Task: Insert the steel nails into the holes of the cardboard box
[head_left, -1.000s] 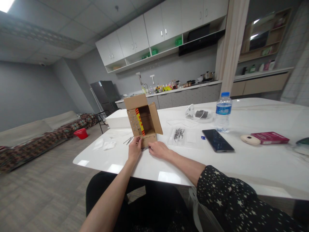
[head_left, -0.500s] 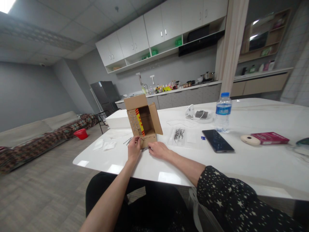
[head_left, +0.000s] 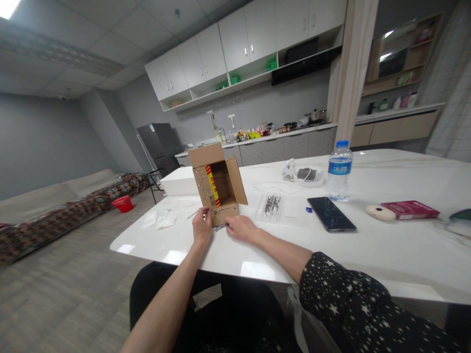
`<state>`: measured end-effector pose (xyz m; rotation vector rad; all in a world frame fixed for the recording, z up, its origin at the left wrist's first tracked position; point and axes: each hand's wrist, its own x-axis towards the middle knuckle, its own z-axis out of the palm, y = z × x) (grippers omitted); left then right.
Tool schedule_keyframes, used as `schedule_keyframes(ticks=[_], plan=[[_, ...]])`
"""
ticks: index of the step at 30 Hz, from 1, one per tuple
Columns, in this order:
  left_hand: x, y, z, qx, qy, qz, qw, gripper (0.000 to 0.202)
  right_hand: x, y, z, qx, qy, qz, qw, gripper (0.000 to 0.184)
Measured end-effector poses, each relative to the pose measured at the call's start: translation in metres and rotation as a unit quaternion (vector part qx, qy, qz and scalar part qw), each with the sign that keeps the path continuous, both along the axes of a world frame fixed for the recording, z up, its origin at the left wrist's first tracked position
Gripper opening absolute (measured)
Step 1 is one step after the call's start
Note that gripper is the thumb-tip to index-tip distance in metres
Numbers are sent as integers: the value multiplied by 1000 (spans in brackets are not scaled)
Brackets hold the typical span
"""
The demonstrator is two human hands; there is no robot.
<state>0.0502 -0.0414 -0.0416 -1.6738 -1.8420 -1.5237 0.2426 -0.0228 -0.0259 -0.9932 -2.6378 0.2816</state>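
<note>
An open brown cardboard box (head_left: 218,182) with a red and yellow strip stands on the white table (head_left: 331,245). Its front flap lies flat and has rows of small holes. My left hand (head_left: 201,226) is at the flap's left corner, fingers pinched on a thin metal nail (head_left: 194,214) that sticks out to the left. My right hand (head_left: 241,228) rests on the table at the flap's right, fingertips closed on a small metal piece (head_left: 221,226); what it is I cannot make out.
A clear tray of metal pins (head_left: 271,205) lies right of the box. Further right are a dark phone (head_left: 331,214), a water bottle (head_left: 339,171), a red box (head_left: 410,209) and a beige oval object (head_left: 378,212). White tissues (head_left: 162,221) lie left.
My left hand has shifted slightly left and back from the flap and now pinches a nail from the table. My right hand has hardly moved.
</note>
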Motion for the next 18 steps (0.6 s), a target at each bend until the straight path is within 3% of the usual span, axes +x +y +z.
schedule_keyframes(ticks=[12, 18], plan=[[10, -9, -1, -86, 145, 16, 986, 21, 0, 2, -1, 1, 2, -1, 1000, 31], [15, -16, 3, -113, 186, -25, 976, 20, -2, 2, -1, 2, 12, 3, 1000, 32]])
